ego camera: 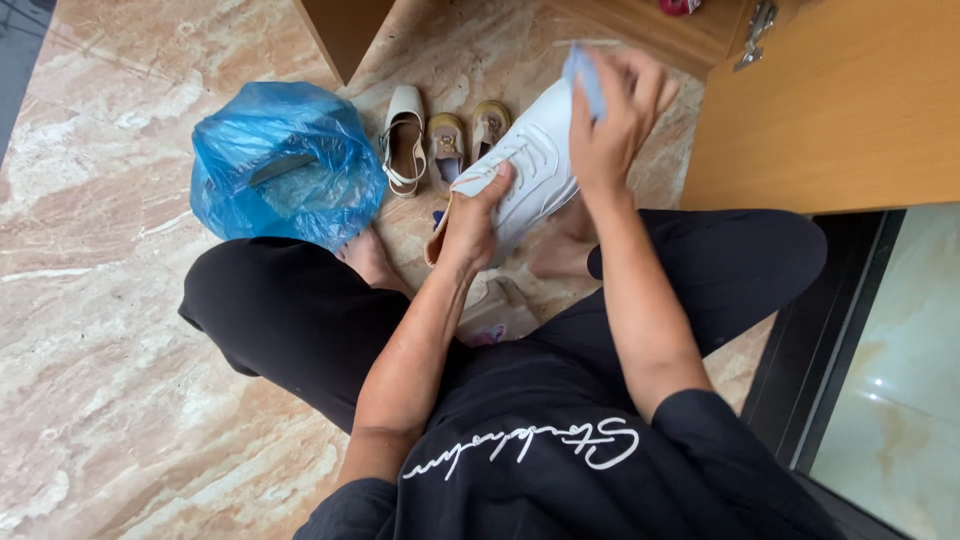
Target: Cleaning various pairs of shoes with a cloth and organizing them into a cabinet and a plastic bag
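Observation:
I sit cross-legged on a marble floor. My left hand (470,215) grips the heel end of a white lace-up sneaker (530,165), holding it tilted up off the floor over my legs. My right hand (612,110) presses a small light-blue cloth (583,75) against the sneaker's toe end. The sneaker's tan inner lining shows beside my left palm.
A blue plastic bag (285,165) lies on the floor at the left. Beyond the sneaker stand a white slingback shoe (403,140) and a pair of tan sandals (465,140). A wooden cabinet door (840,110) hangs open at right. Another shoe (495,312) rests by my lap.

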